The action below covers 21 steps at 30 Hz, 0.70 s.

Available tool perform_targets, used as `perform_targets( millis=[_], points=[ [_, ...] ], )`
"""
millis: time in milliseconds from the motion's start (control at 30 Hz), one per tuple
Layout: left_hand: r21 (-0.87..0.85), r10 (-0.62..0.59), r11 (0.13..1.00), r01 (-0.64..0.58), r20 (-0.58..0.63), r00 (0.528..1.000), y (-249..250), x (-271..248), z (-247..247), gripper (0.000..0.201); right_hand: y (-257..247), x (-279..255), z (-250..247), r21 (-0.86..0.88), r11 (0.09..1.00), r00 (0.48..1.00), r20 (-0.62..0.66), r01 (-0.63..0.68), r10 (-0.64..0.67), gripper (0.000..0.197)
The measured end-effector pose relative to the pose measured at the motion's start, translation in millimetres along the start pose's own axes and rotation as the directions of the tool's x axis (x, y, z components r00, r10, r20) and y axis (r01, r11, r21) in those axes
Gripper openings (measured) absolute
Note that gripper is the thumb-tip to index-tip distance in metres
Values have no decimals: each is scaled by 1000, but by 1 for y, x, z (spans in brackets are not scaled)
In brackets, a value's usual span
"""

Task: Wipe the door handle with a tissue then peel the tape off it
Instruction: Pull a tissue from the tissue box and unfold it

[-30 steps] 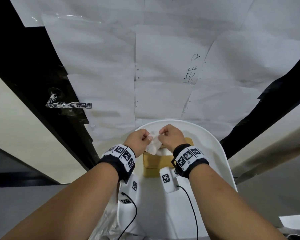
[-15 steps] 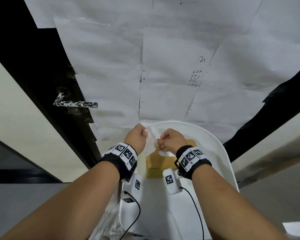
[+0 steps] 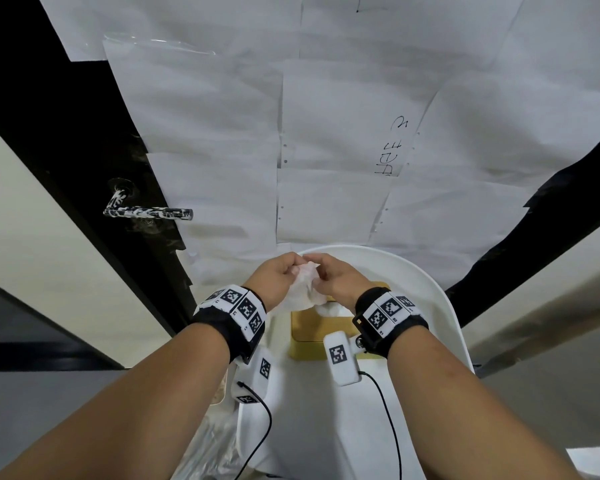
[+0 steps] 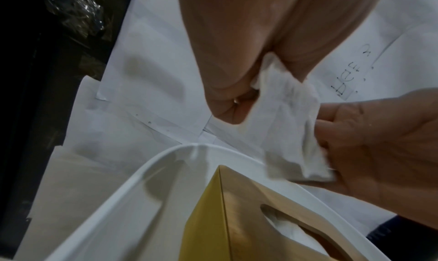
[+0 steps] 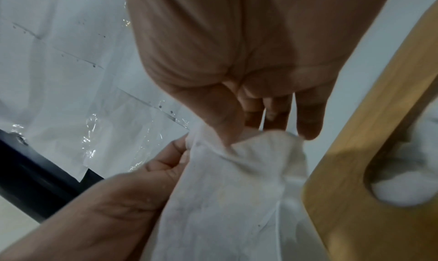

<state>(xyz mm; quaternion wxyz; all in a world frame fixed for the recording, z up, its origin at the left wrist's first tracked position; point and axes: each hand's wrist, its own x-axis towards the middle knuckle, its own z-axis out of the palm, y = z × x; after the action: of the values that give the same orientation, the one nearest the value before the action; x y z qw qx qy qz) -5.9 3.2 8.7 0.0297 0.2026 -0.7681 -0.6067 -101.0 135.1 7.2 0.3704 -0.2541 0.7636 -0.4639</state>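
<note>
Yellow tissue box (image 3: 309, 336) sits in white tray (image 3: 440, 306), more tissue showing in its slot. Tray's far rim meets paper-covered door (image 3: 326, 133). Above box, left hand (image 3: 274, 280) and right hand (image 3: 336, 284) both pinch one tissue (image 3: 303, 289) between them. Tape-wrapped door handle (image 3: 149, 213) well left of box, apart from both hands, open space around it.
</note>
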Motion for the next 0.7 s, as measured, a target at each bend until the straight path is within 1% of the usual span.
perform_targets(
  millis=[67,133,167,200,267,333,433,533,700],
  points=[
    [4,-20,1000,20,-7,1000,0,0,-3,25,1,0,0,-62,998,999,-43,-4,1,30],
    [143,-3,990,9,-42,999,-3,1,-8,13,3,2,0,-82,997,991,-131,-10,-1,12],
    [224,2,974,15,-75,997,-5,2,-11,14,3,2,0,-86,996,986,-170,-11,-3,6],
    [282,2,959,31,-118,993,-7,1,-13,16,3,4,0,-97,995,979,-201,-11,-8,7],
    [322,5,945,60,-197,980,-9,0,-18,15,1,6,1,-111,994,972,-235,-19,-8,13],
    [360,6,929,84,-242,970,-9,-2,-22,14,-4,6,5,-141,990,966,-257,-16,-21,16],
    [394,14,914,101,-278,961,-9,-5,-30,18,-14,6,12,-135,991,959,-284,-20,-19,18],
    [431,25,895,113,-302,953,-9,-7,-44,29,-25,6,23,-89,996,957,-289,-30,3,18],
    [491,12,857,157,-324,946,-10,-12,-72,45,-47,8,44,-65,998,969,-247,-17,1,13]
  ],
)
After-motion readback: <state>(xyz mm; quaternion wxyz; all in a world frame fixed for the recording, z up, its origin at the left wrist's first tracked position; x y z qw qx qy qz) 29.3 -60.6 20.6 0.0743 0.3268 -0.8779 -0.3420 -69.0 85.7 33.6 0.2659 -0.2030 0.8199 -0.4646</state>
